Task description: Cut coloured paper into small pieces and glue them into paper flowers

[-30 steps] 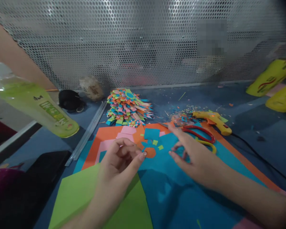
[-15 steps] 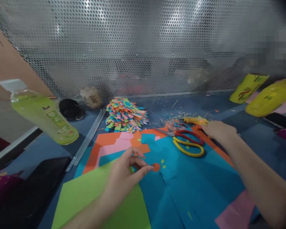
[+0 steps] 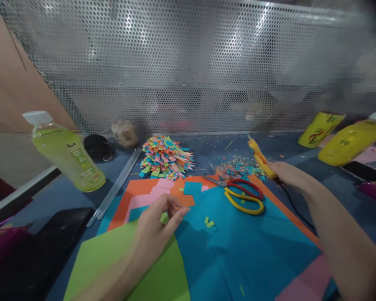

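Observation:
My left hand (image 3: 159, 219) is over the green sheet (image 3: 128, 259) and the blue paper (image 3: 250, 238), its fingers drawn together; whatever is between them is too small to make out. My right hand (image 3: 290, 173) grips a yellow hot tool (image 3: 260, 159) with a metal tip pointing away and a black cord trailing behind. Scissors (image 3: 244, 200) with one red and one yellow handle lie on the blue paper. Small green strips (image 3: 209, 222) rest between my left hand and the scissors. Behind the paper stands a pile of colourful folded paper pieces (image 3: 166, 156).
A green drink bottle (image 3: 67, 154), clear sticks (image 3: 115, 186) and a black phone-like slab (image 3: 44, 251) are at left. Paper scraps (image 3: 238, 167) lie behind the scissors. A yellow bottle (image 3: 349, 142) stands at right. A perforated metal screen (image 3: 181, 62) closes the back.
My right hand has lifted the yellow tool and turned its tip away from me. The orange disc near my left fingertips no longer shows. The view has shifted slightly.

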A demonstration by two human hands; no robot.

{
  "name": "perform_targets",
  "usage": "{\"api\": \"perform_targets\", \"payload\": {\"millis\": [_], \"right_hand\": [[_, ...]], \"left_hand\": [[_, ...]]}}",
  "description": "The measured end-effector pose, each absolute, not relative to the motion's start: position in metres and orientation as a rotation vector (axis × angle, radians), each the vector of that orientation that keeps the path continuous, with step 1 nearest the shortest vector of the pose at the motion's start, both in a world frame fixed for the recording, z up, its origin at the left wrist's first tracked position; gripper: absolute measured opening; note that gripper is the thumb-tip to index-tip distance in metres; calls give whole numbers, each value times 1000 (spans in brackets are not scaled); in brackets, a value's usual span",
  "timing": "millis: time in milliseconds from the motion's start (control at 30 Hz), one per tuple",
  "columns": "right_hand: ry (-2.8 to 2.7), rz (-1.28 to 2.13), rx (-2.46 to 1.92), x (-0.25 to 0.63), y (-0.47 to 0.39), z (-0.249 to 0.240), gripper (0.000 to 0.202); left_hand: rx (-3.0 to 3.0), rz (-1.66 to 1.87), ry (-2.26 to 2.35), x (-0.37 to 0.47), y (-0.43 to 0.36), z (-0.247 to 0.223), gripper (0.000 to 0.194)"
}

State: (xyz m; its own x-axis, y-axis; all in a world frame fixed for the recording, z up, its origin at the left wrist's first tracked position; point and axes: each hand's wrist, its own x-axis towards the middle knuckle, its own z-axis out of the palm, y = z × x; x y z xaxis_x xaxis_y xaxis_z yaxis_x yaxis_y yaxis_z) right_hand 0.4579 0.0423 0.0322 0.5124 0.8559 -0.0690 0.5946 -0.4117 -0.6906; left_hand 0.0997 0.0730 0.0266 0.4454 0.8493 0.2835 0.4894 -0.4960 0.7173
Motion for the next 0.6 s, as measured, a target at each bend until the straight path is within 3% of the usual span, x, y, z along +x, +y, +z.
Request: {"api": "perform_targets", "payload": {"millis": [200, 367, 600], "right_hand": [[-1048, 1080, -1499, 421, 32, 62, 38], [-1064, 1327, -1225, 395, 28, 64, 41], [-1089, 1514, -957, 349, 19, 58, 39]], "left_hand": [[2286, 1021, 1206, 94, 86, 37, 17], [2344, 1116, 1078, 125, 90, 67, 18], [2128, 1282, 917, 187, 93, 92, 44]]}}
